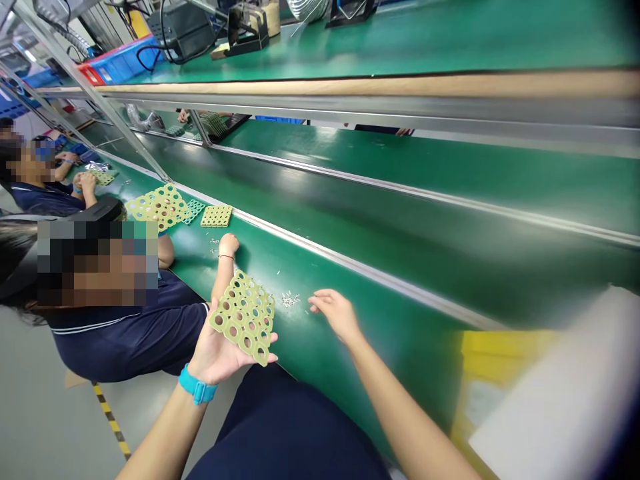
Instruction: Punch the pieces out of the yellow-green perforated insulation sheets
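Note:
My left hand [216, 352] lies palm up and carries a yellow-green perforated plate [245, 316] with round holes, the thumb clamped on its lower edge. A teal band is on that wrist. My right hand [334, 312] reaches out over the green work surface [310, 347], fingers spread and empty, its fingertips just right of a small heap of tiny silver parts [289, 299].
A co-worker in dark blue sits to my left, one fist [229, 244] resting on the bench. More perforated plates [159, 205] and a small grid block [217, 215] lie beyond. A conveyor belt [380, 220] runs behind a metal rail. A yellow and white bin [540, 387] stands at right.

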Tool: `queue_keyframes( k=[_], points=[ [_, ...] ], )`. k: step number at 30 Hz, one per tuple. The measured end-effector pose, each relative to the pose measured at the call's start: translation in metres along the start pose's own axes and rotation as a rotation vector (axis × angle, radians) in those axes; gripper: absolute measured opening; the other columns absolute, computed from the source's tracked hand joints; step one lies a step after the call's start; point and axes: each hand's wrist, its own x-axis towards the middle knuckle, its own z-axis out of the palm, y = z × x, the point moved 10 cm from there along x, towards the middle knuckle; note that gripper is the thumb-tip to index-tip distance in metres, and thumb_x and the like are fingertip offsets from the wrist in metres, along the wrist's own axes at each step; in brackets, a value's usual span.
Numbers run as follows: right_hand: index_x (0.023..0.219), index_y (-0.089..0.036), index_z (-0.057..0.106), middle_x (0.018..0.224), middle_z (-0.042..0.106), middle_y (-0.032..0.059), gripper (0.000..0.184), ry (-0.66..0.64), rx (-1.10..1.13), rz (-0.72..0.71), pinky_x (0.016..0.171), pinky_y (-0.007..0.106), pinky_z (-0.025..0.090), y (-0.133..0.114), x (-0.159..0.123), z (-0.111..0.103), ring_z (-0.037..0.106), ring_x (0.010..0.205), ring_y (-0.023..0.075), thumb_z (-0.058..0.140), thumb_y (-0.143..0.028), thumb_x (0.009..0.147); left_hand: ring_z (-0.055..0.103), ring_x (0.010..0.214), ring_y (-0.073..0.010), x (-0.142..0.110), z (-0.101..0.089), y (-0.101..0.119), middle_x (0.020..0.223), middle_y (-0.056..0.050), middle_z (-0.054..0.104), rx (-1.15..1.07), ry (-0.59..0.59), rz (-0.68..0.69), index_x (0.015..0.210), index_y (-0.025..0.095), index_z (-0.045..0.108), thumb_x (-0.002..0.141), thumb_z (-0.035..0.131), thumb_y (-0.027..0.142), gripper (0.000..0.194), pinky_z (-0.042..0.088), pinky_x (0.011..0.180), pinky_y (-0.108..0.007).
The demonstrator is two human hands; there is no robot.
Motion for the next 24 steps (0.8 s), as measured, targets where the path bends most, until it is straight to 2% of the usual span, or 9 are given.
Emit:
queue_keyframes(
  k=[2, 4, 7, 10, 13, 15, 18, 20, 24],
  points=[
    [0.105, -0.012, 0.054, 0.069, 0.067, 0.0029, 0.037, 0.042, 0.089, -0.016, 0.066, 0.032, 0.054, -0.033, -0.027, -0.012, 0.065, 0.063, 0.0151, 0.059, -0.039, 0.08, 0.046, 0.114, -0.0447, 0.007, 0.013, -0.008, 0.134, -0.014, 0.042, 0.007, -0.067, -0.052, 0.135, 0.025, 0.033, 0.077, 0.027, 0.074, 0.076, 0.034, 0.089, -0.063],
    [0.118, -0.015, 0.047, 0.072, 0.068, 0.0028, 0.052, 0.08, 0.219, -0.013, 0.061, 0.032, 0.054, -0.063, -0.055, -0.026, 0.063, 0.056, 0.0144, 0.065, -0.04, 0.076, 0.045, 0.115, -0.0443, 0.014, 0.028, -0.017, 0.133, -0.015, 0.042, 0.019, -0.137, -0.117, 0.135, 0.023, 0.035, 0.077, 0.023, 0.074, 0.078, 0.034, 0.089, -0.063],
    [0.12, -0.018, 0.044, 0.072, 0.069, 0.002, 0.059, 0.132, 0.355, 0.024, 0.049, 0.028, 0.051, -0.091, -0.085, -0.042, 0.057, 0.045, 0.0115, 0.071, -0.036, 0.07, 0.048, 0.112, -0.0413, 0.023, 0.052, -0.032, 0.133, -0.016, 0.043, 0.052, -0.236, -0.195, 0.135, 0.02, 0.037, 0.077, 0.019, 0.075, 0.081, 0.034, 0.089, -0.062],
    [0.108, -0.018, 0.055, 0.069, 0.068, 0.0021, 0.046, 0.197, 0.338, 0.01, 0.044, 0.027, 0.051, -0.105, -0.102, -0.056, 0.055, 0.042, 0.0108, 0.073, -0.035, 0.068, 0.051, 0.109, -0.0375, 0.028, 0.074, -0.046, 0.133, -0.016, 0.044, 0.076, -0.331, -0.265, 0.133, 0.019, 0.04, 0.077, 0.017, 0.075, 0.082, 0.031, 0.091, -0.062],
    [0.082, -0.018, 0.067, 0.058, 0.065, 0.0011, 0.019, 0.225, 0.269, -0.063, 0.049, 0.028, 0.055, -0.115, -0.11, -0.065, 0.059, 0.046, 0.0135, 0.07, -0.033, 0.071, 0.05, 0.11, -0.0362, 0.03, 0.09, -0.063, 0.13, -0.018, 0.046, 0.1, -0.397, -0.34, 0.133, 0.017, 0.041, 0.077, 0.013, 0.076, 0.085, 0.028, 0.093, -0.061],
    [0.071, -0.019, 0.069, 0.055, 0.063, 0.0005, 0.012, 0.251, 0.242, -0.121, 0.051, 0.028, 0.056, -0.123, -0.114, -0.072, 0.061, 0.048, 0.0143, 0.069, -0.031, 0.073, 0.05, 0.11, -0.0359, 0.032, 0.097, -0.074, 0.128, -0.019, 0.048, 0.118, -0.421, -0.383, 0.133, 0.016, 0.041, 0.077, 0.011, 0.075, 0.087, 0.028, 0.093, -0.06],
    [0.071, -0.021, 0.071, 0.062, 0.065, 0.0006, 0.01, 0.277, 0.217, -0.171, 0.045, 0.026, 0.055, -0.136, -0.117, -0.078, 0.059, 0.044, 0.0121, 0.066, -0.029, 0.074, 0.051, 0.105, -0.0336, 0.036, 0.103, -0.088, 0.118, -0.019, 0.053, 0.138, -0.437, -0.43, 0.128, 0.012, 0.045, 0.077, 0.01, 0.076, 0.089, 0.029, 0.09, -0.059],
    [0.074, -0.021, 0.072, 0.067, 0.066, 0.0017, 0.009, 0.258, 0.153, -0.22, 0.044, 0.024, 0.055, -0.148, -0.117, -0.076, 0.061, 0.049, 0.0129, 0.065, -0.027, 0.075, 0.054, 0.099, -0.0321, 0.038, 0.106, -0.095, 0.107, -0.016, 0.058, 0.127, -0.436, -0.45, 0.121, 0.012, 0.051, 0.077, 0.012, 0.076, 0.087, 0.027, 0.09, -0.06],
    [0.077, -0.023, 0.072, 0.079, 0.07, 0.0034, 0.011, 0.212, -0.043, -0.409, 0.059, 0.027, 0.058, -0.176, -0.116, -0.066, 0.066, 0.069, 0.0164, 0.062, -0.018, 0.076, 0.058, 0.094, -0.0317, 0.042, 0.104, -0.104, 0.104, -0.014, 0.062, 0.113, -0.418, -0.489, 0.121, 0.015, 0.052, 0.078, 0.019, 0.075, 0.081, 0.022, 0.091, -0.065]
  ],
)
